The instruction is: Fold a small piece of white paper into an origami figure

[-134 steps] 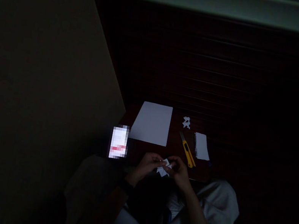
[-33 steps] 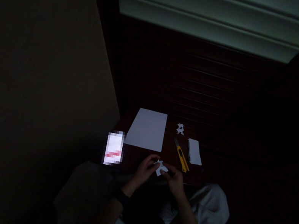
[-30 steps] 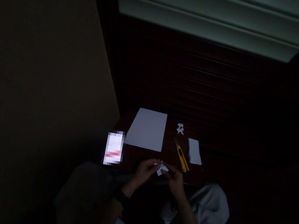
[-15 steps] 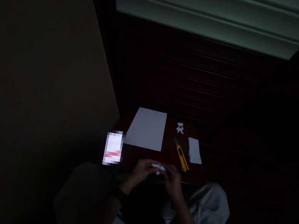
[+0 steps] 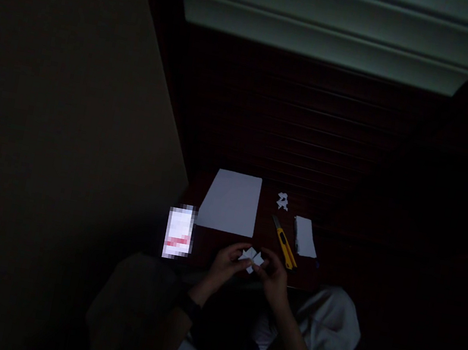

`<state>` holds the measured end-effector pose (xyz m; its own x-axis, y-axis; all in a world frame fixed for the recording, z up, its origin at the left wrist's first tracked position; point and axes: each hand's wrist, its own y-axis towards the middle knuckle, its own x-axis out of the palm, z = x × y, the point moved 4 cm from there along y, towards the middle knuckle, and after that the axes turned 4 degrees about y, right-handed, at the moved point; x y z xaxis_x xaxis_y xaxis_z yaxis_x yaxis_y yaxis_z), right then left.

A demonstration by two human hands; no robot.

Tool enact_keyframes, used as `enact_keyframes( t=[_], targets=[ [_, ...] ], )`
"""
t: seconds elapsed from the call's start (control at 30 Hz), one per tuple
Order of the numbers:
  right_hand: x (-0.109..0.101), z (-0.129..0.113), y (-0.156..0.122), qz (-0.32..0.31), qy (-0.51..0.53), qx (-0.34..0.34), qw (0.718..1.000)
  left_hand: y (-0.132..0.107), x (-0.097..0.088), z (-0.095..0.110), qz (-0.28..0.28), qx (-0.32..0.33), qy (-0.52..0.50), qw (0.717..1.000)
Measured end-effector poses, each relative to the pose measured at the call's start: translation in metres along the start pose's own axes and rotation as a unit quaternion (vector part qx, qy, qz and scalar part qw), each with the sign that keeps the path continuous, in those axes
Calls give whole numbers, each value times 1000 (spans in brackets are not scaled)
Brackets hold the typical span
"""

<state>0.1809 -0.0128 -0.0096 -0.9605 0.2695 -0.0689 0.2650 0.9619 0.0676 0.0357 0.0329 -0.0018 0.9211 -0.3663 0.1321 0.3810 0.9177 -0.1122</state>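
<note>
A small piece of folded white paper point(image 5: 252, 255) with pointed corners is held at the near edge of the dark table. My left hand point(image 5: 227, 263) grips its left side, and my right hand point(image 5: 275, 275) pinches its right side, both thumbs on the near face. Just beyond my right hand lies a yellow utility knife point(image 5: 285, 245), its blade pointing away to the left. A large white sheet of paper point(image 5: 232, 204) is spread on the table beyond my left hand.
Right of the knife is a stack of small white paper point(image 5: 306, 237). Another folded white paper figure point(image 5: 282, 201) sits at the back. A bright, blurred-out rectangle point(image 5: 180, 229) is at the left edge. A wall point(image 5: 68, 109) closes in the left side; the room is dim.
My hands have shifted slightly apart, and the folded paper now shows more of its face, spread wider with its points visible. The things on the table have stayed put.
</note>
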Motion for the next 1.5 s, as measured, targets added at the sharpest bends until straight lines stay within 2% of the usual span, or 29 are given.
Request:
enact_keyframes(
  t=[0.07,0.17,0.3,0.43,0.5,0.57,0.63,0.8,0.87,0.93,1.03,1.17,1.27,1.43,1.5],
  targets=[
    [0,2,1,-42,-8,8,999,0,3,4,-20,-2,18,1000],
    [2,-2,1,-105,-20,18,994,4,3,5,-17,7,88,996],
    [0,-15,0,-80,38,21,996,6,-3,4,22,5,96,995],
    [5,-17,-5,-67,160,102,980,0,-10,1,92,-24,44,995],
    [9,-16,-8,-65,173,113,976,-4,-11,0,128,-23,29,991],
    [12,-14,-8,-66,153,93,982,-7,-11,-1,146,-17,18,989],
    [13,-9,-6,-48,121,70,989,-9,-8,-2,131,-17,7,991],
    [10,-1,0,-73,89,71,991,-11,-6,3,41,-10,37,998],
    [6,-6,1,-74,60,58,994,-10,-7,8,8,-2,71,997],
    [1,-16,2,-70,7,17,997,-10,-8,15,-16,21,114,993],
    [-2,-34,2,-56,-46,-69,995,-11,-9,29,-3,100,194,976],
    [-1,-47,0,-39,-18,-92,995,-14,-10,37,51,167,245,953],
    [1,-50,-3,-58,24,-82,995,-16,-9,36,64,169,236,955],
    [-1,-52,-5,-58,58,-69,994,-18,-2,35,12,139,151,979],
    [-2,-52,-5,-50,69,-61,994,-19,-1,36,10,132,127,983]
  ],
)
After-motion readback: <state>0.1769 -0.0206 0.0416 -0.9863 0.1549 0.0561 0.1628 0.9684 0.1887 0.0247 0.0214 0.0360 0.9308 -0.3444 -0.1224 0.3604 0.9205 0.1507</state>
